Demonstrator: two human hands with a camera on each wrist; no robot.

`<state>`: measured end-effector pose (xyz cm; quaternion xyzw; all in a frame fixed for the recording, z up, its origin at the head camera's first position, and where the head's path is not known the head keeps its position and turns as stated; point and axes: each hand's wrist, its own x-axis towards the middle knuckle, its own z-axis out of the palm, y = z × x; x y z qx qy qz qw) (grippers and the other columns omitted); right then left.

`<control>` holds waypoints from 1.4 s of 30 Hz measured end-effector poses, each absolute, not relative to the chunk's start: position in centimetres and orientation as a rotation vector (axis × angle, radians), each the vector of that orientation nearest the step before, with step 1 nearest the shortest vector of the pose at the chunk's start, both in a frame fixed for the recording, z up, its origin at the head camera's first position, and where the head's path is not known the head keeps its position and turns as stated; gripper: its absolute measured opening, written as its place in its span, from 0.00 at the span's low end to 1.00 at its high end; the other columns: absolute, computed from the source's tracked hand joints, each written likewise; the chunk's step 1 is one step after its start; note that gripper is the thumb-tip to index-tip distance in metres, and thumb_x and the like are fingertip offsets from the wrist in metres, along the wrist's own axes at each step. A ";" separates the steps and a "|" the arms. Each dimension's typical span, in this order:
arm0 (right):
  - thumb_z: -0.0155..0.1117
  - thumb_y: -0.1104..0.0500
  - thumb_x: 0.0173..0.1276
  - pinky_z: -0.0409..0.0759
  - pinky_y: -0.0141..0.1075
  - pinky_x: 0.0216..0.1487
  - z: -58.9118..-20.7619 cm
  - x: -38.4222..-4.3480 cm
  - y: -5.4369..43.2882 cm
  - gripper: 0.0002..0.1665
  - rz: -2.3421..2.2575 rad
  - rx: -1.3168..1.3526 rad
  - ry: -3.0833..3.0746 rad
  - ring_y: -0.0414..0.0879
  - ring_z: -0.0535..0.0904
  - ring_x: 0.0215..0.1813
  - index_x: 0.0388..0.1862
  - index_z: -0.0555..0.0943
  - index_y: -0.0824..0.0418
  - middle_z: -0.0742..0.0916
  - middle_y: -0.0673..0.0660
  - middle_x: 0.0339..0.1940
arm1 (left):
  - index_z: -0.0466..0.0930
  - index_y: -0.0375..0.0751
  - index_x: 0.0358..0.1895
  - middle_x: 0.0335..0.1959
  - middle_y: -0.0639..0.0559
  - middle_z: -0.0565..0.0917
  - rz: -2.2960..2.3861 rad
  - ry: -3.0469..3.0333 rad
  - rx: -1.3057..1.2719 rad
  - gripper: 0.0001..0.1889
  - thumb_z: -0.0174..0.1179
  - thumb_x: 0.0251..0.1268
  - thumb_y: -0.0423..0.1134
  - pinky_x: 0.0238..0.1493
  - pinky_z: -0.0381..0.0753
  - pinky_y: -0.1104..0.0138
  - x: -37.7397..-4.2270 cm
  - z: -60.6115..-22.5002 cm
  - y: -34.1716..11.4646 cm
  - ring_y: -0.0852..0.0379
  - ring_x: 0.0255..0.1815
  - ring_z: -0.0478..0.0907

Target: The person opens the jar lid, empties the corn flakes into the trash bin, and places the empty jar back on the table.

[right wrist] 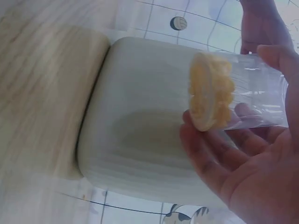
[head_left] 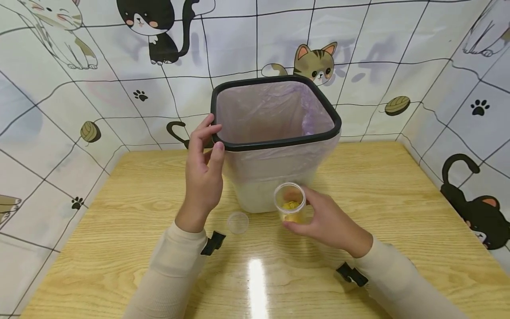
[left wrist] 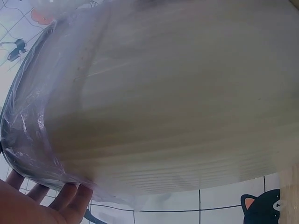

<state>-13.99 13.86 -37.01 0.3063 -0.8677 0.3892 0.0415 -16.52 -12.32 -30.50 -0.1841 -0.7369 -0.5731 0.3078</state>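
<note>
My right hand (head_left: 326, 221) grips a small clear plastic jar (right wrist: 254, 91) round its side, with the thumb on one side and the fingers on the other. Yellow lumpy contents (head_left: 291, 206) lie at the jar's bottom, and its mouth is uncovered. Right behind the jar stands a whitish trash bin (head_left: 259, 192) with a black rim (head_left: 279, 141). At the rim's front left corner, my left hand (head_left: 203, 173) touches the bin with spread, slightly bent fingers. Its fingertips (left wrist: 84, 193) show against the rim's outer side in the left wrist view.
A thin, pale purple bag (head_left: 259, 104) lines the bin and folds over its rim. On the wooden table (head_left: 159, 186) a clear round lid (head_left: 237, 223) lies between my hands. Cat-print sheeting (head_left: 239, 40) encloses the table at the back and both sides.
</note>
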 end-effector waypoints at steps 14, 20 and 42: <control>0.81 0.59 0.52 0.80 0.34 0.52 -35.1 -13.1 14.5 0.35 1.262 0.799 -2.448 0.38 0.81 0.51 0.59 0.77 0.54 0.86 0.47 0.50 | 0.69 0.36 0.64 0.77 0.54 0.64 -1.517 -1.946 -0.484 0.34 0.45 0.74 0.65 0.58 0.72 0.55 -16.5 -30.7 -12.3 0.56 0.71 0.69; 0.82 0.63 0.50 0.79 0.30 0.52 -34.9 -13.1 14.7 0.39 1.285 0.769 -2.405 0.37 0.81 0.50 0.62 0.75 0.57 0.87 0.50 0.50 | 0.68 0.36 0.64 0.77 0.54 0.64 -1.513 -1.948 -0.481 0.35 0.45 0.74 0.65 0.59 0.72 0.55 -16.5 -30.7 -12.2 0.56 0.71 0.68; 0.76 0.71 0.52 0.77 0.21 0.45 -33.6 -12.9 15.5 0.39 1.419 0.590 -2.240 0.35 0.80 0.46 0.64 0.73 0.66 0.84 0.61 0.46 | 0.68 0.36 0.64 0.77 0.56 0.63 -1.510 -1.941 -0.483 0.29 0.45 0.77 0.57 0.59 0.72 0.58 -16.7 -30.9 -12.2 0.56 0.71 0.68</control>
